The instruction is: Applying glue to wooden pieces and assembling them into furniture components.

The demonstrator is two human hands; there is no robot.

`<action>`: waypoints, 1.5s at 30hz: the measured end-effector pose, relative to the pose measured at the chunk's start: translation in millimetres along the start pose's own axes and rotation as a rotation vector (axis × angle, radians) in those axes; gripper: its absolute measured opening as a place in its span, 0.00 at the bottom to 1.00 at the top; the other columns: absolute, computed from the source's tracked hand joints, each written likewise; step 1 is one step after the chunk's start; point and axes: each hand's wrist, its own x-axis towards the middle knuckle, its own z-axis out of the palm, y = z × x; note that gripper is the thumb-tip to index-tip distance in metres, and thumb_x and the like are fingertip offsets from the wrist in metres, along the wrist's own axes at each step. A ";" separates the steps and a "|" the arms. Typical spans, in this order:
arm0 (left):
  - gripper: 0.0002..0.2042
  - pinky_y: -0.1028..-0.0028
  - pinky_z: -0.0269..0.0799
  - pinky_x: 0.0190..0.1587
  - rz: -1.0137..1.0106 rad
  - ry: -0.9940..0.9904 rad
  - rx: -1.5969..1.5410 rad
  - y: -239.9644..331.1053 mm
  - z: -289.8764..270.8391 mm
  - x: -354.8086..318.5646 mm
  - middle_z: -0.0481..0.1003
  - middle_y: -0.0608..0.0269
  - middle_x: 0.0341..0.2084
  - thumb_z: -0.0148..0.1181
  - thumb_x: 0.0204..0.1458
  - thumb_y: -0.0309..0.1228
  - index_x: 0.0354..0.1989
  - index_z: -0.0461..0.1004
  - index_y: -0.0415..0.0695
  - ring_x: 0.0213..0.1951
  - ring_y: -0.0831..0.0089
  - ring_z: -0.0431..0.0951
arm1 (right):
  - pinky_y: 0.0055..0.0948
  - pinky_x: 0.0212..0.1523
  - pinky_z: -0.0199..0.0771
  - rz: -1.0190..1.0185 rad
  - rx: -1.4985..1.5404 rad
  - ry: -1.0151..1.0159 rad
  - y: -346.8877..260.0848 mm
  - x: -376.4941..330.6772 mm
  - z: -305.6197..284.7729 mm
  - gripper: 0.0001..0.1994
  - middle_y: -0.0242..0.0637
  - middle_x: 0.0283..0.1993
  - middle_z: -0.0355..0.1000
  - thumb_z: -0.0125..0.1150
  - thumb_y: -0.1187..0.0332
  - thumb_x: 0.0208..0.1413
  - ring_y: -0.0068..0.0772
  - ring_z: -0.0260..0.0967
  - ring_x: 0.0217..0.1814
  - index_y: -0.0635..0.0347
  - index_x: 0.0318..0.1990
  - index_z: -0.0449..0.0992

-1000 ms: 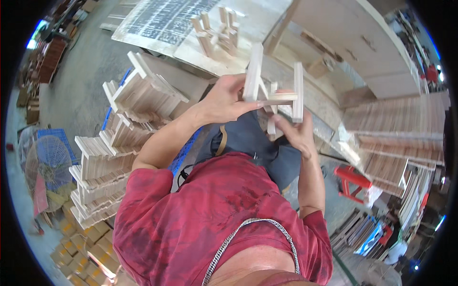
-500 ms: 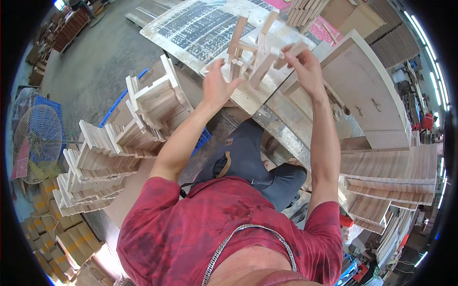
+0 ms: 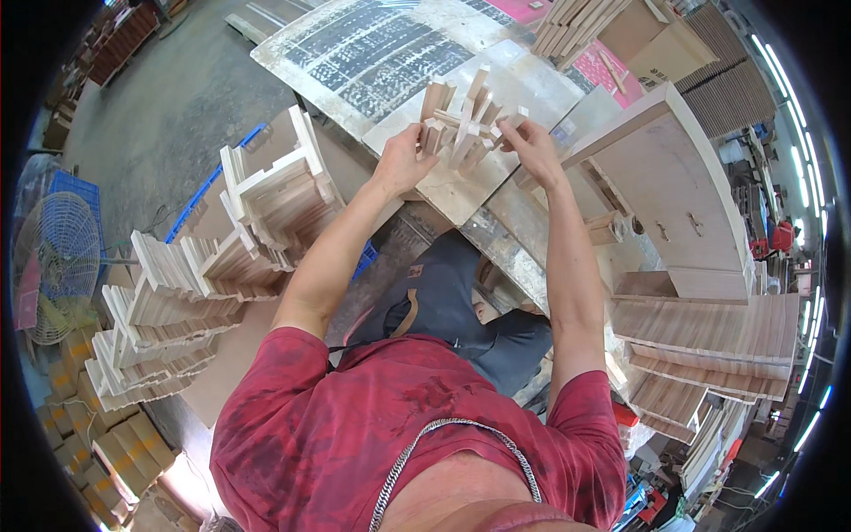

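A cluster of short pale wooden pieces (image 3: 467, 133) stands and leans on the worn work table (image 3: 434, 191), several of them upright or tilted against each other. At the cluster's left side, my left hand (image 3: 402, 161) is closed on a wooden piece, its thumb toward me and fingertips behind the wood. My right hand (image 3: 534, 152) pinches a small wooden piece (image 3: 511, 118) at the right side of the cluster. The fingertips of both hands are partly hidden by the wood.
Stacked notched wooden parts (image 3: 284, 191) stand to my left, with a wire fan (image 3: 60, 257) beyond them. On my right rises a large pale wooden panel (image 3: 678, 191), with stacked boards (image 3: 709, 332) below it. More wood strips (image 3: 576, 31) lie at the table's far side.
My left hand has gone from open beside the pieces to closed at them. My right hand has moved left and in, bringing its piece to the cluster, which now stands closer together.
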 end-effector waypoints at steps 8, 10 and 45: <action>0.41 0.60 0.72 0.52 0.004 0.127 0.113 28.6 18.4 -18.7 0.74 0.42 0.47 0.78 0.34 0.46 0.54 0.66 0.33 0.50 0.51 0.76 | 0.47 0.48 0.71 0.126 -0.353 0.296 7.9 -9.0 23.5 0.35 0.60 0.36 0.77 0.39 0.41 0.66 0.59 0.76 0.42 0.70 0.38 0.80; 0.43 0.59 0.72 0.51 -0.030 0.118 0.100 22.9 20.3 -21.2 0.73 0.41 0.47 0.78 0.34 0.49 0.54 0.65 0.32 0.50 0.49 0.76 | 0.49 0.49 0.70 0.105 -0.397 0.366 -16.1 -10.0 28.2 0.36 0.65 0.34 0.74 0.38 0.42 0.66 0.65 0.74 0.44 0.69 0.31 0.81; 0.28 0.68 0.73 0.45 0.133 0.128 -0.042 -42.3 40.9 -14.8 0.79 0.57 0.38 0.78 0.40 0.37 0.48 0.72 0.37 0.40 0.67 0.78 | 0.38 0.36 0.77 -0.265 -0.421 0.293 -128.0 -259.8 -55.7 0.10 0.44 0.35 0.76 0.66 0.66 0.53 0.44 0.77 0.35 0.62 0.38 0.77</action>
